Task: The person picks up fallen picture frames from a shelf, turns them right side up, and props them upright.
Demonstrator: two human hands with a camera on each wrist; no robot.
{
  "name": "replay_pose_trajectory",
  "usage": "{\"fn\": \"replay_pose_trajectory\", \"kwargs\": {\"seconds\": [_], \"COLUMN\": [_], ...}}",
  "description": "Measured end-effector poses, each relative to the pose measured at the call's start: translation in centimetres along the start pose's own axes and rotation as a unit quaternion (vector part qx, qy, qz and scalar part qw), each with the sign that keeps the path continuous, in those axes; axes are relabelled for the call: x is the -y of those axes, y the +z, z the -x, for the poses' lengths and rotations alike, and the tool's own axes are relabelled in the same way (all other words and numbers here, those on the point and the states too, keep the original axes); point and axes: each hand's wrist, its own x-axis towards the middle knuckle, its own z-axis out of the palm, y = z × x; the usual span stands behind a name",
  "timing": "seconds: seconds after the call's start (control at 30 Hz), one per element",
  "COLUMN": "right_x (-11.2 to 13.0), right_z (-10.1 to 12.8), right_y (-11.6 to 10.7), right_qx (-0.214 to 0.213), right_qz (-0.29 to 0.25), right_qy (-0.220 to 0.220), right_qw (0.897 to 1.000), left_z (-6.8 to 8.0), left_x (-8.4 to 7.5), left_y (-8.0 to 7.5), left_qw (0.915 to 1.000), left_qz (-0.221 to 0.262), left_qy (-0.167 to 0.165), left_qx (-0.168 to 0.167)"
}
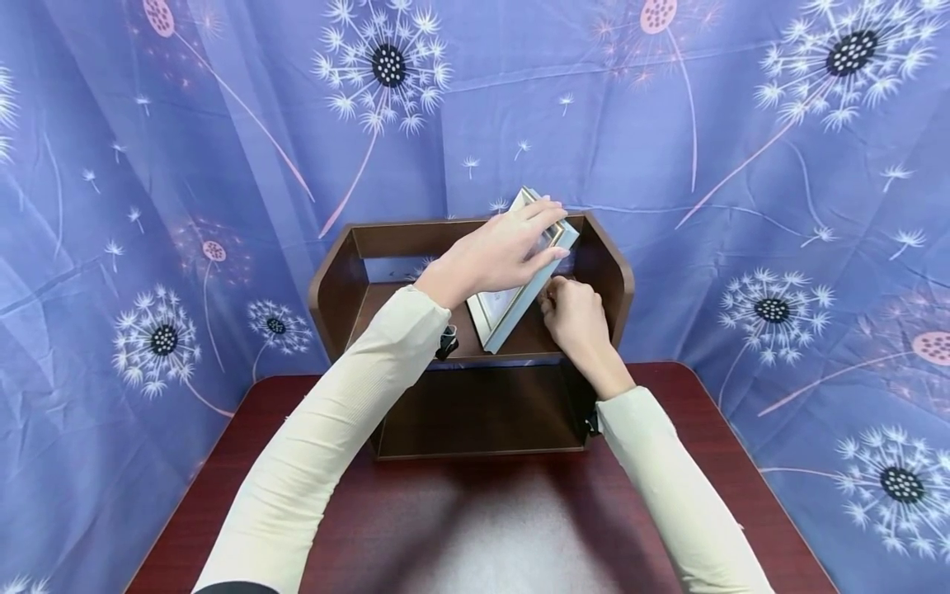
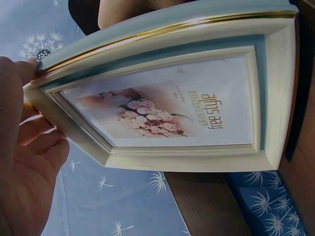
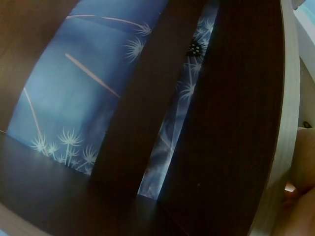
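Observation:
A photo frame (image 1: 512, 285) with cream and pale blue borders leans at a tilt on the upper shelf of a brown shelf unit (image 1: 619, 285). In the left wrist view, the frame (image 2: 172, 110) shows a picture of pink roses with lettering. My left hand (image 1: 505, 247) grips its top end, fingers (image 2: 47, 140) on one side and thumb over the edge. Behind the frame, my right hand (image 1: 575, 318) is low over the shelf with fingers curled. Its fingertips are hidden, so I cannot tell whether it holds anything. Only part of the right hand (image 3: 300, 162) shows in the right wrist view.
The shelf unit has a lower compartment (image 1: 482, 412) and stands at the back of a dark red table (image 1: 356, 511). A blue curtain (image 1: 245, 165) with dandelion prints hangs behind and at both sides. The unit's side walls rise beside the frame.

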Motion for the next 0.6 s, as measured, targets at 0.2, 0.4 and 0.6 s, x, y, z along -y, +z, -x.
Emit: {"fn": "replay_pose_trajectory", "kwargs": {"seconds": [0.2,0.4,0.6], "right_x": [0.2,1.3,2.5], "right_z": [0.4,1.0,1.8], "right_y": [-0.6,-2.2,-4.4], "right_qx": [-0.005,-0.032,-0.046], "right_qz": [-0.001,0.002,-0.032], "right_qy": [0.006,0.001,0.000], "right_qw": [1.000,0.999,0.998], "left_z": [0.4,1.2,2.2], "left_x": [0.2,1.4,3.4], "left_y": [-0.2,-0.7,-0.3], "left_qw": [0.9976,0.9924,0.9814], "left_qz": [0.054,0.094,0.129], "left_qy": [-0.043,-0.075,-0.129], "left_qx": [0.008,-0.028,-0.058]}}
